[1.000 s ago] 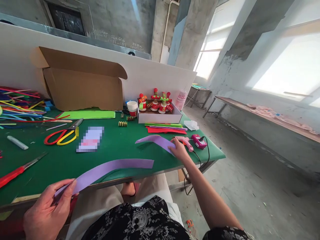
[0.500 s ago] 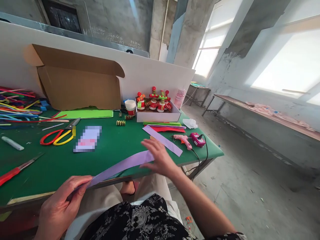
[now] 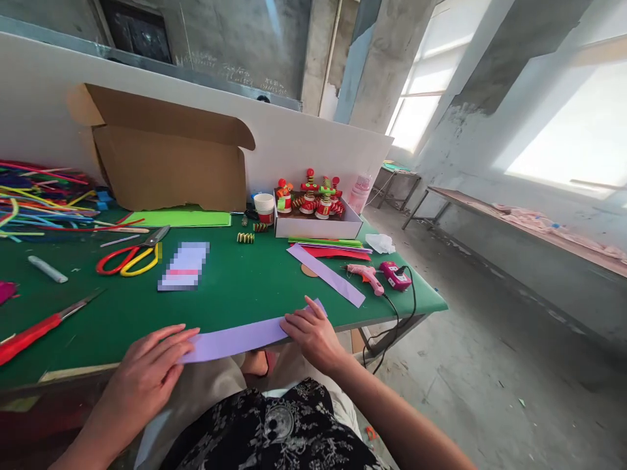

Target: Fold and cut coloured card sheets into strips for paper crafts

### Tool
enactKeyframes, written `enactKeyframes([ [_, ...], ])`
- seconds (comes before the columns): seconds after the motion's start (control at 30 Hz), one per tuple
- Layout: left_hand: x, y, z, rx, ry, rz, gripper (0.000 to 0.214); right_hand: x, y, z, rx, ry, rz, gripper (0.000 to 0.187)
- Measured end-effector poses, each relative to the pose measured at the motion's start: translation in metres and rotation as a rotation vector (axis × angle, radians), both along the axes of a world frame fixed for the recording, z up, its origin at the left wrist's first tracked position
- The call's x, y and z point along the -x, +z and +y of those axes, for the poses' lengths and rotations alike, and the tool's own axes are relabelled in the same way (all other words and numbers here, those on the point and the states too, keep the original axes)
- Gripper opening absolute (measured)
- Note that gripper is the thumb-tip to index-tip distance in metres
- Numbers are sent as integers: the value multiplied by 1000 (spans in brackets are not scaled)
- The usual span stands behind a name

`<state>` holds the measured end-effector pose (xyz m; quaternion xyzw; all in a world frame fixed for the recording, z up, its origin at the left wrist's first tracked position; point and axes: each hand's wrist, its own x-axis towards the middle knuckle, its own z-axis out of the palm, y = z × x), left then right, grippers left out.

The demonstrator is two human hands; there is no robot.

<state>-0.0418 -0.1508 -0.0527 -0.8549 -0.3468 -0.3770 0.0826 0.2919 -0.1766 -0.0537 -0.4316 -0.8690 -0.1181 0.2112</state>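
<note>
A purple paper strip (image 3: 235,341) stretches between my two hands along the front edge of the table. My left hand (image 3: 154,365) grips its left end, fingers on top and thumb beneath. Close to the other end, my right hand (image 3: 311,333) has its fingers closed over the strip, and a short purple tip shows beyond them. A second purple strip (image 3: 329,277) lies slantwise on the green tabletop beyond my right hand, partly over a round brown disc (image 3: 308,270).
To the right are a pink glue gun (image 3: 366,277) and a magenta plug box (image 3: 396,277) with black cords. Red-and-yellow scissors (image 3: 134,254) and a red-handled cutting tool (image 3: 36,334) lie left. Behind stand a white box (image 3: 318,228) of small figures and a cardboard box (image 3: 171,170).
My right hand has come down and closed on the strip near its right end. My left hand has shifted its fingers over the left end, and the strip now lies flatter. The view has shifted slightly.
</note>
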Motion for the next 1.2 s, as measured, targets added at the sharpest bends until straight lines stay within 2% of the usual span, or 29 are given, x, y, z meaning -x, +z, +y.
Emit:
enactKeyframes([
  [0.1,-13,-8,-12,-3,4,102,22,4,-5,-12,53,-39,41,27],
  [0.23,-53,-10,-24,4,-46,224,36,18,-4,-13,60,-49,50,27],
  [0.33,-78,-13,-22,37,-24,298,41,27,-4,-8,30,-22,48,24],
  [0.4,-83,-15,-17,38,-9,320,44,27,-5,-5,45,-22,47,24],
  [0.57,-67,-14,-5,-17,25,327,37,18,0,-2,141,-111,49,24],
  [0.77,-60,-19,-5,-46,-19,328,47,35,4,1,166,-34,43,19],
  [0.87,-58,-21,-8,-38,9,300,46,36,1,4,197,-38,40,16],
  [1.0,-38,-20,-10,-13,80,262,47,14,0,2,223,-83,110,21],
  [1.2,-3,-23,-5,7,66,198,36,-36,6,-1,320,-132,274,23],
])
